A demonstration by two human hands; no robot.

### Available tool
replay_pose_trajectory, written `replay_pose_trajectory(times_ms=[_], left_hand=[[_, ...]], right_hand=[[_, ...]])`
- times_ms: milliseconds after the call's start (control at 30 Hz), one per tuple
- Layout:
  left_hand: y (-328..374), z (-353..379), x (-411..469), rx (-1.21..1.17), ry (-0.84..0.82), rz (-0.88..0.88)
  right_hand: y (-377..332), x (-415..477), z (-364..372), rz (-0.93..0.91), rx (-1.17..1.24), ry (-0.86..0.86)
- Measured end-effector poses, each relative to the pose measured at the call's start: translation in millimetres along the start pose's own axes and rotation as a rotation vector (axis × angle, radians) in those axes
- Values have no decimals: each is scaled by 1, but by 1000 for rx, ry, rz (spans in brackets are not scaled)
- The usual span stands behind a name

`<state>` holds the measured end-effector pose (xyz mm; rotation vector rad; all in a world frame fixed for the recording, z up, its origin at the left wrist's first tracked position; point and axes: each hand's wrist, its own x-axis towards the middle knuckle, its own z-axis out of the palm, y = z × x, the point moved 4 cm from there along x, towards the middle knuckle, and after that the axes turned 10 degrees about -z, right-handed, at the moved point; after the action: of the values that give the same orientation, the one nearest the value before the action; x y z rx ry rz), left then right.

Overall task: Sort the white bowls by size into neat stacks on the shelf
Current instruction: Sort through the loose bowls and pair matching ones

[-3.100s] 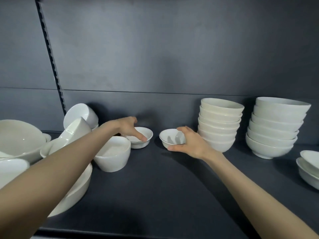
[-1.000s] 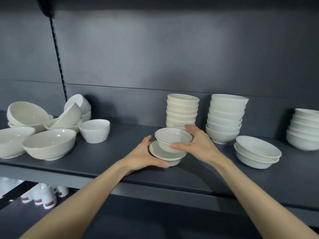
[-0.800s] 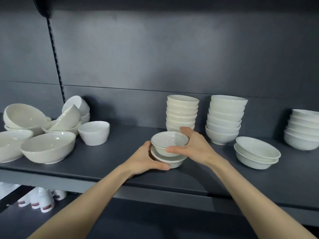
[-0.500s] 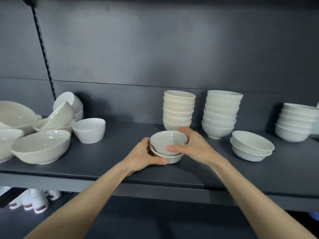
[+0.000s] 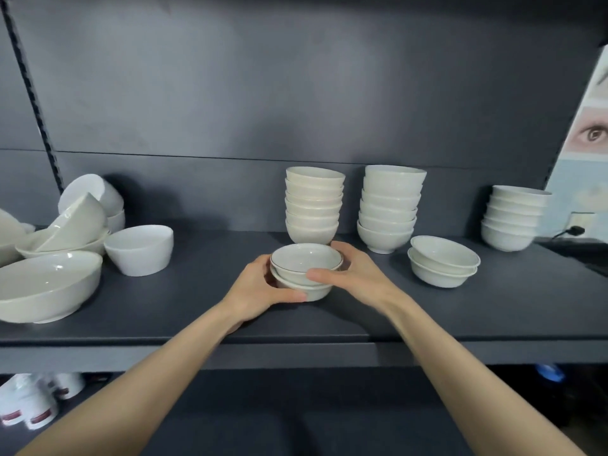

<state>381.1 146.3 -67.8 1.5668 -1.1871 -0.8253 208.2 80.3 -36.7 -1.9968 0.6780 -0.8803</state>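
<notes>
Two small white bowls sit nested on the dark shelf at its middle. The upper small bowl has a thin dark rim line and rests inside the lower small bowl. My left hand grips the lower bowl from the left, thumb across its front. My right hand holds the upper bowl from the right, thumb along its near rim. Just behind stand a stack of several bowls and a taller stack.
A pair of shallow bowls lies to the right, with another stack at the far right. On the left are a deep bowl, a wide bowl and a jumble of tipped bowls. Cups sit on the level below.
Each hand first held a separate small bowl far back on the shelf. Both bowls came forward, and the right hand lowered its bowl into the one held by the left.
</notes>
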Motion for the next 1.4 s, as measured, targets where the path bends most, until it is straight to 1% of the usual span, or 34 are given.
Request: replay_pose_trajectory(times_ms=[100, 200, 433, 567, 733, 933, 1100, 1400], left_hand=[[16, 13, 2, -19, -13, 50], [43, 34, 7, -37, -38, 114], [100, 106, 32, -76, -76, 214], [120, 154, 51, -68, -76, 206], [130, 201, 65, -24, -42, 187], [116, 229, 73, -18, -5, 108], [107, 234, 71, -7, 9, 71], [101, 238, 69, -97, -64, 61]], right_hand=[[-4, -6, -23, -4, 16, 40], [-9, -9, -54, -22, -22, 98], [-19, -28, -151, -56, -106, 202], [-3, -33, -203, -29, -162, 247], [26, -32, -245, -30, -134, 220], [61, -29, -259, 0, -73, 121], [81, -26, -257, -3, 13, 96], [94, -19, -254, -7, 43, 79]])
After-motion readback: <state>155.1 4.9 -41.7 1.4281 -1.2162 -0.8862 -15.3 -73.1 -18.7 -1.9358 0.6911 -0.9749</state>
